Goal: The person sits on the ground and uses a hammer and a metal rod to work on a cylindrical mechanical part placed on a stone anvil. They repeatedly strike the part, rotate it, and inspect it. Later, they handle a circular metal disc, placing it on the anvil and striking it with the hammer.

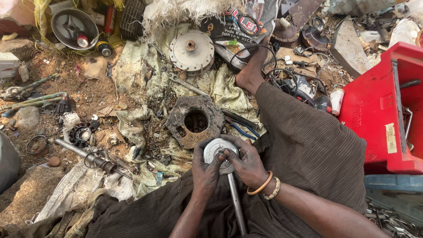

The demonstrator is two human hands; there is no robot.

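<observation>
Both my hands hold a round grey metal disc with a long steel shaft point(236, 202) over my lap. My left hand point(205, 171) grips the disc's left rim. My right hand point(246, 164), with two bangles on its wrist, covers the disc's right side, fingers curled over its face. The shaft runs down between my forearms. Just beyond the hands a rusty, dirty round housing with a centre hole point(195, 121) lies on a soiled cloth point(145, 79).
A pale metal flange disc point(191, 50) and a spanner point(187, 84) lie farther out on the cloth. Blue-handled pliers point(243, 128) rest by my leg. A red plastic toolbox point(381, 110) stands at right. A rusty shaft point(86, 156), a small wound stator point(80, 134) and scrap cover the dirt at left.
</observation>
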